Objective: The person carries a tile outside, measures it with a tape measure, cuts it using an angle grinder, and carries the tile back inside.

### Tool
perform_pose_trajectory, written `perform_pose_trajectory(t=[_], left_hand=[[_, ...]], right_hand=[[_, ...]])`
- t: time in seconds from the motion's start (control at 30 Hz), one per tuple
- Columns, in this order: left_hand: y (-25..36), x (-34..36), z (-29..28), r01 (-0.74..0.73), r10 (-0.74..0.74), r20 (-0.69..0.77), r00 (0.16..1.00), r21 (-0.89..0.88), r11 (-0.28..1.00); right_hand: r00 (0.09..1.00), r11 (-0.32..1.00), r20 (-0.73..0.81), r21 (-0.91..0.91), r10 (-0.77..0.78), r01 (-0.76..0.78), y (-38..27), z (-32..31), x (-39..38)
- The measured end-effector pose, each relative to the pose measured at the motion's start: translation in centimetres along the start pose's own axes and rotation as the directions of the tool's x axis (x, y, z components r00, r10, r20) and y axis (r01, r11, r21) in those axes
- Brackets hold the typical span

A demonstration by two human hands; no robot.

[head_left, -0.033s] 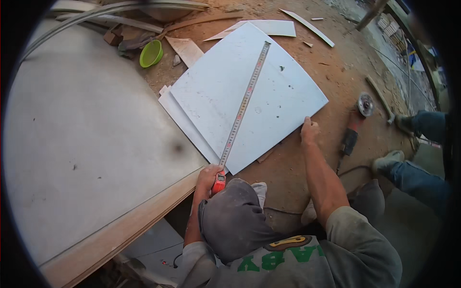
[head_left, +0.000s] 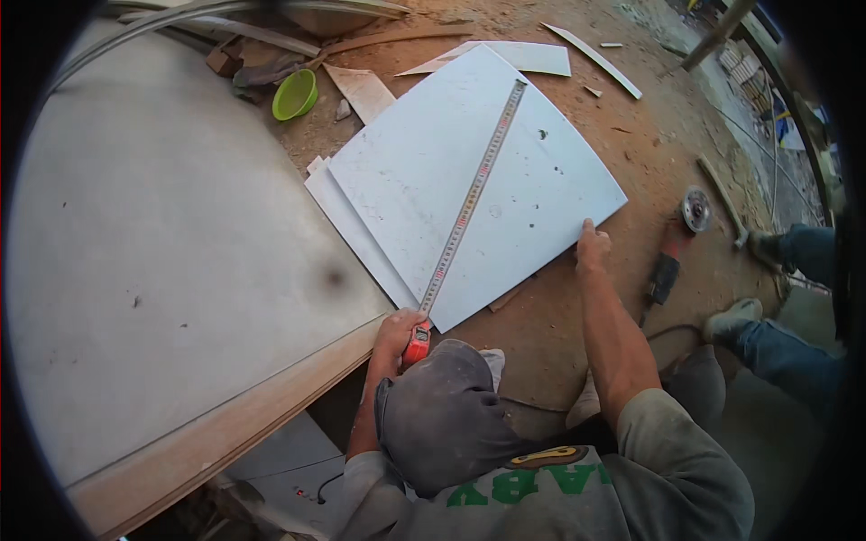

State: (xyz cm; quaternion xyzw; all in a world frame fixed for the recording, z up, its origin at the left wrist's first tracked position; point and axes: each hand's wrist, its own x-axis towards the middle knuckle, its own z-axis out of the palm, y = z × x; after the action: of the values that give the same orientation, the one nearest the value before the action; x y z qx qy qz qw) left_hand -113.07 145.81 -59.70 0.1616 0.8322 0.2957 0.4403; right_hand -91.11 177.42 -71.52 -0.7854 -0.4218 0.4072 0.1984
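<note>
Holding red tape measure (head_left: 417, 344) in left hand (head_left: 395, 330), fingers wrapped round it, at 7 o'clock from centre of white panel (head_left: 514, 194). Blade (head_left: 474, 197) lies across panel, 7 to 1 o'clock. Right hand (head_left: 593, 246) at panel's 4 o'clock edge, fingers curled together; can't tell if they're pinching it. Angle grinder (head_left: 678, 236) beyond at 3–4, green bowl (head_left: 295, 96) at 10, big grey board (head_left: 180, 288) at 8.

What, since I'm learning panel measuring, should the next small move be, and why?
Perhaps steady the red tape measure in the left hand and read its blade: it lies extended across the top white panel, whose edge the right hand touches.
</note>
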Motion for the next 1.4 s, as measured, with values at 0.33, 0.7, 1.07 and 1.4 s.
perform_pose_trajectory(t=[0.33, 0.7, 1.07, 1.4], left_hand=[[0.1, -1.2, 0.7, 0.157, -0.157, 0.061, 0.986, 0.0, 0.988], [1.7, 4.3, 2.9, 0.245, -0.197, 0.185, 0.963, -0.295, 0.924], [10.7, 12.2, -4.3, 0.17, -0.066, 0.428, 0.901, -0.21, 0.963], [14.8, 10.9, -10.3, 0.337, -0.291, 0.47, 0.833, -0.015, 0.941]], right_hand=[[0.966, 0.964, 0.197, 0.172, 0.169, -0.204, -2.7, -1.0, 6.0], [0.905, 0.854, 0.029, -0.318, -0.424, 0.411, -12.2, -7.7, 11.9], [0.487, 0.047, 0.536, -0.638, -0.69, 0.769, -27.0, -14.0, -0.4], [0.492, 0.056, 0.684, -0.554, -0.538, 0.831, -24.7, -9.5, 7.7]])
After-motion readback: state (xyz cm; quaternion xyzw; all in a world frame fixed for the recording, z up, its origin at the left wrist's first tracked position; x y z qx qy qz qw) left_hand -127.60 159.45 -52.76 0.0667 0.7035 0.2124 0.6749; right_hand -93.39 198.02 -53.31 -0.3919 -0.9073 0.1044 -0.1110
